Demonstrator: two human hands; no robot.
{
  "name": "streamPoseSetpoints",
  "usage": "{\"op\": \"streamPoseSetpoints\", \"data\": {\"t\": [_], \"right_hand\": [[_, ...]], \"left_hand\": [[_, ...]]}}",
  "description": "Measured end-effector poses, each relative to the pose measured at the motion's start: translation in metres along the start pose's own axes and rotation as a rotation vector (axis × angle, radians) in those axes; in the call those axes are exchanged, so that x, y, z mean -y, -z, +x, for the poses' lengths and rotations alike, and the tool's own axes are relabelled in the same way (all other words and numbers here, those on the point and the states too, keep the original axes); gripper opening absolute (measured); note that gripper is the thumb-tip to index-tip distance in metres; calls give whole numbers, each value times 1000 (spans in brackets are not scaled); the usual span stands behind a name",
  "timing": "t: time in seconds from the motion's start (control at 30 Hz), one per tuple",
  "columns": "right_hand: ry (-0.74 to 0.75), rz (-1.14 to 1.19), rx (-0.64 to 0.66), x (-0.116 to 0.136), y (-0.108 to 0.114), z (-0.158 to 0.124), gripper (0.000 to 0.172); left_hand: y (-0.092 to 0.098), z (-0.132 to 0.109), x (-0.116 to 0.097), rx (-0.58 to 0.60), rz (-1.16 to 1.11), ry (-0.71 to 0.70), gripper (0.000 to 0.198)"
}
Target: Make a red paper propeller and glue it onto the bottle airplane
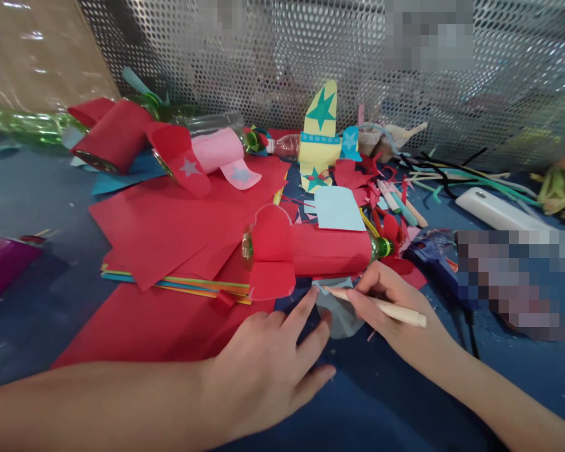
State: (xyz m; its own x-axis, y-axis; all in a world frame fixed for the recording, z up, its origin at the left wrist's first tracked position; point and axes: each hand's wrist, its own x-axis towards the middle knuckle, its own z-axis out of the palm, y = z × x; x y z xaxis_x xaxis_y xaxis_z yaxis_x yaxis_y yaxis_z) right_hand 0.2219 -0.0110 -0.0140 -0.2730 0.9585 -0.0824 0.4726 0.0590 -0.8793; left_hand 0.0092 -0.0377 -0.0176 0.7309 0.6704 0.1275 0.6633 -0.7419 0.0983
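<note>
Both hands on grey paper (pixel 341 314) — right hand (pixel 395 314) grips pencil (pixel 381 306).

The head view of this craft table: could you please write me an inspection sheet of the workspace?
Surface: dark blue table top, largely covered.
Job's things: red paper-wrapped green plastic bottle with paper fins lying on its side; pale grey-blue paper piece under both hands.
Clutter: stack of red and coloured paper sheets; yellow paper rocket with teal stars; paper scraps and strips.
Hands: left hand flat, fingers on the paper piece; right hand holds a cream pencil-like stick, tip on the paper.
Cables: black cord beside the blue glue gun.
Surroundings: perforated metal screen behind.
</note>
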Motion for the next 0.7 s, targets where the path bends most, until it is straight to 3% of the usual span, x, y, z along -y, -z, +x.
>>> {"op": "streamPoseSetpoints", "data": {"t": [0.7], "right_hand": [[6,-195,-116,8,11,-2,23]], "left_hand": [[1,1,0,-68,8,-16,38]]}}
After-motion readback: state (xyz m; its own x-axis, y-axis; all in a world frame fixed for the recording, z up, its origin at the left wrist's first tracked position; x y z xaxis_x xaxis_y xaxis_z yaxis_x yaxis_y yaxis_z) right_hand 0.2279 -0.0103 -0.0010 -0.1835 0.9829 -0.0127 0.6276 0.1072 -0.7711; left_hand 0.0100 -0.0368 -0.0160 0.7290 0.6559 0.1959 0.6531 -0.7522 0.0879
